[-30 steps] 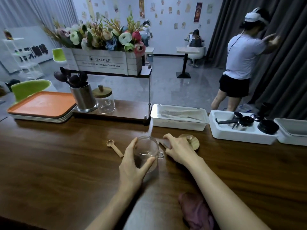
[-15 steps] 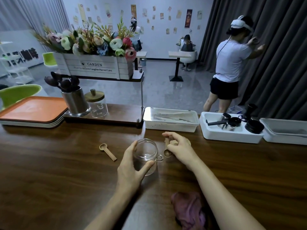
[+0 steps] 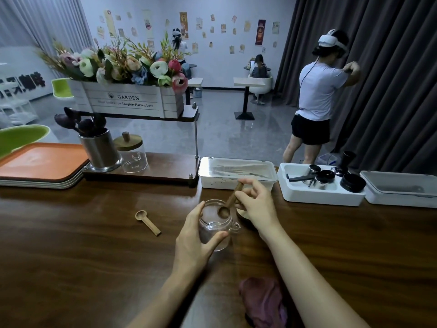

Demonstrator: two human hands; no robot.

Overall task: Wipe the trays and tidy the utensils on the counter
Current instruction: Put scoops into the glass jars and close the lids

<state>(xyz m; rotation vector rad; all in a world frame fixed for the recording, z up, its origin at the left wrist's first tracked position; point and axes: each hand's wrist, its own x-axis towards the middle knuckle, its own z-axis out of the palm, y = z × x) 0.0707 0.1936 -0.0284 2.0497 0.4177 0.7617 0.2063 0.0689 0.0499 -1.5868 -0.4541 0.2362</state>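
The left hand (image 3: 196, 242) grips a clear glass jar (image 3: 214, 229); the right hand (image 3: 256, 204) pinches a brown wooden spoon (image 3: 230, 201), its bowl at the jar's mouth.

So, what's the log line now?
left hand: grips glass jar | right hand: pinches wooden spoon, bowl in jar | spare spoon: on counter

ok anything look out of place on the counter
A wooden spoon lies loose on the counter, left of the glass jar; a purple cloth sits crumpled near the front edge. No spill or damage shows.
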